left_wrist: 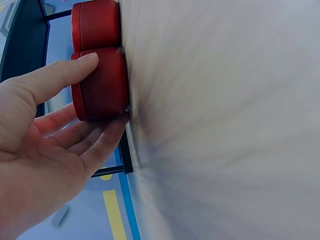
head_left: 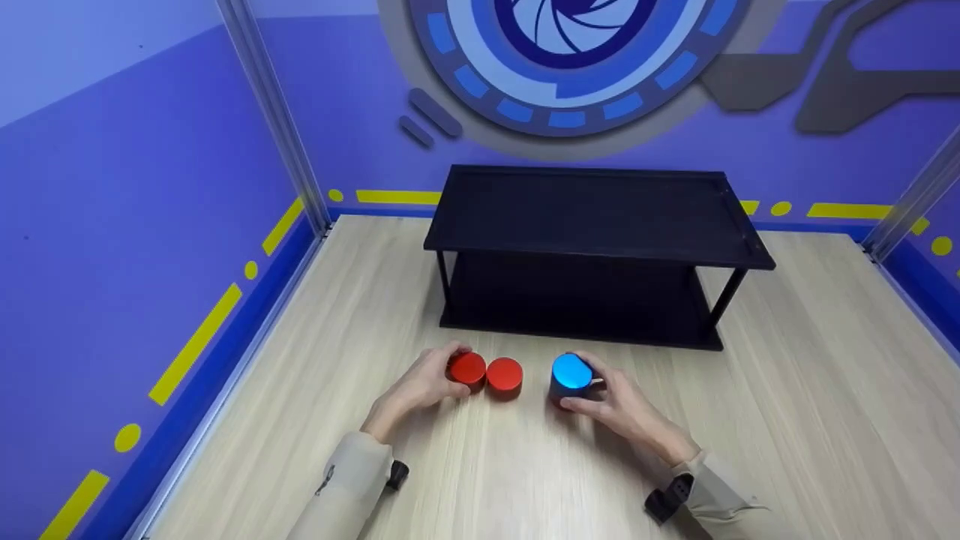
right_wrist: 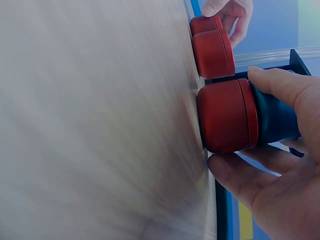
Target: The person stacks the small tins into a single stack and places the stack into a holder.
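Note:
My left hand [head_left: 426,382] grips a small round red tin [head_left: 468,369], thumb on the near side and fingers round the far side. A second red tin [head_left: 505,377] touches it on the right; both are upright on the table. Farther right, my right hand [head_left: 622,401] holds a stack: a blue tin [head_left: 571,373] on top of another lidded red tin [right_wrist: 225,117]. In the right wrist view, the thumb lies where blue meets red, and a fingertip is by the red tin's base. From the head view, the blue tin mostly hides the red one below.
A black two-level shelf [head_left: 600,214] stands on the wooden table [head_left: 300,420] just beyond the tins. Its lower level is open at the front, between thin posts. Blue patterned walls [head_left: 150,225] enclose the table at the back and sides.

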The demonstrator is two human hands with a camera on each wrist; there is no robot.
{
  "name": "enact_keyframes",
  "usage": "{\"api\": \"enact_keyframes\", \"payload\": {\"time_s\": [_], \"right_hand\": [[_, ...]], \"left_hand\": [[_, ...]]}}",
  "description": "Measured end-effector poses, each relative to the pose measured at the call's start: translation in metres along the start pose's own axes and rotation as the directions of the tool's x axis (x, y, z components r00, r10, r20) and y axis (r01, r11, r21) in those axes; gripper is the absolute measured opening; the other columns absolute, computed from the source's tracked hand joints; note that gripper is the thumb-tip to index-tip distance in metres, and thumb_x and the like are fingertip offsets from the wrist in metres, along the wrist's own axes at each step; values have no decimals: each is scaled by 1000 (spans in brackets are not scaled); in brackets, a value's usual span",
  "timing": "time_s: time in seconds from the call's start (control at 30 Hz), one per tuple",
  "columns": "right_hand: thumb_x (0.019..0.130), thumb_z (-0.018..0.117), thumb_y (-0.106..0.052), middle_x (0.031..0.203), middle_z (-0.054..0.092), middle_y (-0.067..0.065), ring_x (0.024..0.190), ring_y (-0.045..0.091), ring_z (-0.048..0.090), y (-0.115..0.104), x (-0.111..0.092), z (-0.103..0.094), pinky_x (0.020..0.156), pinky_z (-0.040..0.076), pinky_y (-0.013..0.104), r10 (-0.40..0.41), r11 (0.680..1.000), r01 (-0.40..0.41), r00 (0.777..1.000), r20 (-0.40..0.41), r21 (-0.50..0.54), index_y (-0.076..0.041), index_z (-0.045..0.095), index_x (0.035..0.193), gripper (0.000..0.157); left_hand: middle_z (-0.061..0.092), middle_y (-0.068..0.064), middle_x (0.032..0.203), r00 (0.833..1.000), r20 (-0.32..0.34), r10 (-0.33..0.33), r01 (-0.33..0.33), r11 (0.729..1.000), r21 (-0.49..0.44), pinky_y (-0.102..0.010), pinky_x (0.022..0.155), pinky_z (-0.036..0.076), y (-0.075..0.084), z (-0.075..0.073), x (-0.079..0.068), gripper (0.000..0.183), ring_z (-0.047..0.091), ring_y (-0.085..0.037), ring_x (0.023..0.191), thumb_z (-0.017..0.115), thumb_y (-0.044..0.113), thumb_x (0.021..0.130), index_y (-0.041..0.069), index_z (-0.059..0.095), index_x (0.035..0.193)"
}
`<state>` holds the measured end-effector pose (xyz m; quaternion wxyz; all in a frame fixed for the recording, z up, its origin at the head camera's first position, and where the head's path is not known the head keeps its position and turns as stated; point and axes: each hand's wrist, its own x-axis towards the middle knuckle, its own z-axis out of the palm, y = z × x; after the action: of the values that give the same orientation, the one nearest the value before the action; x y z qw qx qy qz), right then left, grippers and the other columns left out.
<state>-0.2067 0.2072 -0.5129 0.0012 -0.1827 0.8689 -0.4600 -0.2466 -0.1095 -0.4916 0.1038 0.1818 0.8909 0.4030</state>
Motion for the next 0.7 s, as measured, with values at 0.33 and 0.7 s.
{"api": "enact_keyframes", "payload": {"time_s": [0.33, 0.7], "right_hand": [[80, 78, -28, 122, 63, 18, 103, 30, 66, 0, 0, 0, 86, 55, 42, -1, 1000, 1, 1000, 5, 7, -5, 45, 140, 72], [81, 77, -28, 123, 62, 20, 105, 31, 65, 2, 0, 0, 88, 54, 44, -2, 1000, 2, 1000, 13, 13, -8, 46, 139, 69]], "left_hand": [[63, -14, 120, 1000, -18, -22, 22, 1000, -5, -43, 98, 48, 7, -12, -1, 64, 59, -27, 109, 76, -3, 75, 3, 51, 132], [65, -10, 116, 997, -61, -37, 36, 999, -19, -38, 92, 50, 24, -22, 2, 61, 60, -23, 102, 77, -2, 74, 12, 53, 128]]}}
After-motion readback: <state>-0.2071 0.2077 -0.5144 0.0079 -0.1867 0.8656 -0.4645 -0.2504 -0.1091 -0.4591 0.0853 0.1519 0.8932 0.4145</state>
